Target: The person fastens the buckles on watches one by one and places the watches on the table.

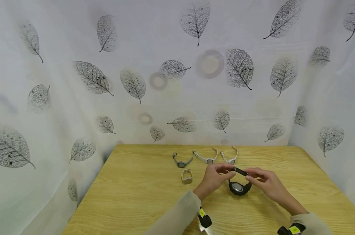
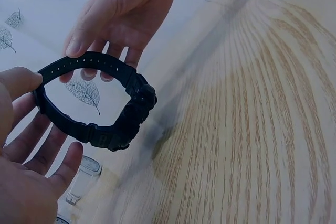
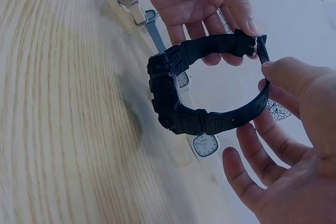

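A black digital watch (image 1: 238, 188) hangs just above the wooden table (image 1: 142, 195), its strap closed into a loop. My left hand (image 1: 221, 172) pinches one end of the strap between thumb and fingers. My right hand (image 1: 254, 177) pinches the buckle end. In the left wrist view the black watch (image 2: 113, 124) spans between my left hand (image 2: 23, 98) and my right hand (image 2: 89, 51). In the right wrist view the black watch (image 3: 173, 95) has its buckle under the thumb of my right hand (image 3: 275, 85), with my left hand (image 3: 220, 22) behind the strap.
Three watches lie in a row behind the hands: a grey watch (image 1: 181, 162) and two white watches (image 1: 207, 158) (image 1: 230, 158). A beige watch (image 1: 186, 176) with its band closed stands left of my left hand. A leaf-print curtain (image 1: 171, 81) surrounds the table.
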`<state>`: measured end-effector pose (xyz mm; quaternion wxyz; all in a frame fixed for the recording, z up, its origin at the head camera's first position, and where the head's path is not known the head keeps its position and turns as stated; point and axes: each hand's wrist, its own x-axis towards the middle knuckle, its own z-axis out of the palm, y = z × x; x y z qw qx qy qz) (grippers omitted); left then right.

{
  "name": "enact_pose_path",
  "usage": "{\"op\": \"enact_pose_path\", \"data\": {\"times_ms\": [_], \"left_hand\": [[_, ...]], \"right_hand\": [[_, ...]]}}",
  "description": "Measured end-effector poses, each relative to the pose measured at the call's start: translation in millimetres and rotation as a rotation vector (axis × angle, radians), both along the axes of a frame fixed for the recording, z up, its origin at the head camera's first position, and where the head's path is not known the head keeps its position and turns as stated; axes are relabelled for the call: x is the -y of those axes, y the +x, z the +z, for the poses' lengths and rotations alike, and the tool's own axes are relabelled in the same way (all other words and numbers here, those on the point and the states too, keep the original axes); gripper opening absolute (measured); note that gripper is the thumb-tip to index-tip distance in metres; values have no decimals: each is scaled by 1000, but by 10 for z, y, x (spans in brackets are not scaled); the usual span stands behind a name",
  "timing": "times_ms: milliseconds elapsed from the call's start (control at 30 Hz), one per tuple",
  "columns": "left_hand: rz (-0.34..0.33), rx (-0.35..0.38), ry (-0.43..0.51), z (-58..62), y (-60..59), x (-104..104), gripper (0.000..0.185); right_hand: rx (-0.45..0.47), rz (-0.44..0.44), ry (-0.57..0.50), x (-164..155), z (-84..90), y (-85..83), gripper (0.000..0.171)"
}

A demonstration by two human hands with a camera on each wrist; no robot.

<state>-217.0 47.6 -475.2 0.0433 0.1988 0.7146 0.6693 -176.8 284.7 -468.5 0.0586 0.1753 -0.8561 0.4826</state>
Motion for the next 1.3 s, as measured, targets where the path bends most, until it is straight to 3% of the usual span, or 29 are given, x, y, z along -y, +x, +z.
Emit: {"op": "enact_pose_path", "data": {"times_ms": [600, 1300], "left_hand": [[-62, -29, -3, -14, -27, 53, 18], [-78, 36, 11, -21, -42, 74, 16]], "right_hand": [[-16, 22, -29, 82, -82, 8, 26], [-28, -34, -26, 237, -126, 59, 26]]}}
